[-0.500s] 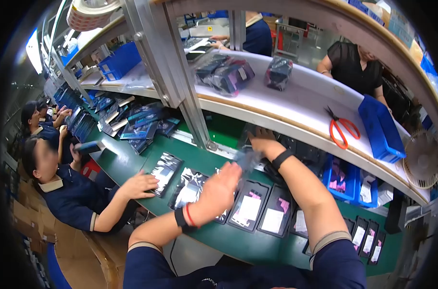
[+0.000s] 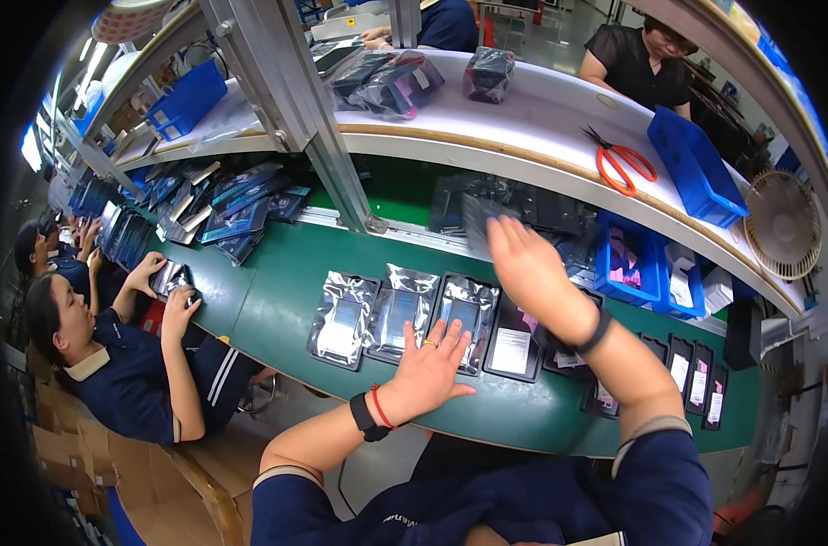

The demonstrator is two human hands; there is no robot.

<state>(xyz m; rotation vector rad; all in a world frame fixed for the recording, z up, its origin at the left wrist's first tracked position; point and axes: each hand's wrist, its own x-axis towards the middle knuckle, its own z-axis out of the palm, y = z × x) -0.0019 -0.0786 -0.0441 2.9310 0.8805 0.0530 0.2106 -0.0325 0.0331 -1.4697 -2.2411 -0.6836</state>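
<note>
shelf [image 2: 532, 91]: bright
bags [image 2: 343, 318]: white glare
light [image 2: 32, 146]: glowing, upper left
plastic [image 2: 479, 223] by right hand [image 2: 534, 268]: blurred
picture rim: bent, black corners

Tbh can't read the white label [image 2: 511, 350] in the black tray [image 2: 503, 316] right of the left hand [image 2: 427, 364], or the shirt lettering [image 2: 401, 521] below it.

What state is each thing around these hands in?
Three plastic-covered black rectangular trays: flat, side by side.
Left hand: open, fingers spread over two of these.
Right hand: extended, beside blurred translucent plastic; grip unclear.
Neighbouring uncovered black tray: holding white card and pink material.
Orange-handled scissors: handles apart, lying on the white shelf.
Long blue plastic bin: open-topped, on that shelf.
Round beige fan: spinning or stopped, unclear.
</note>
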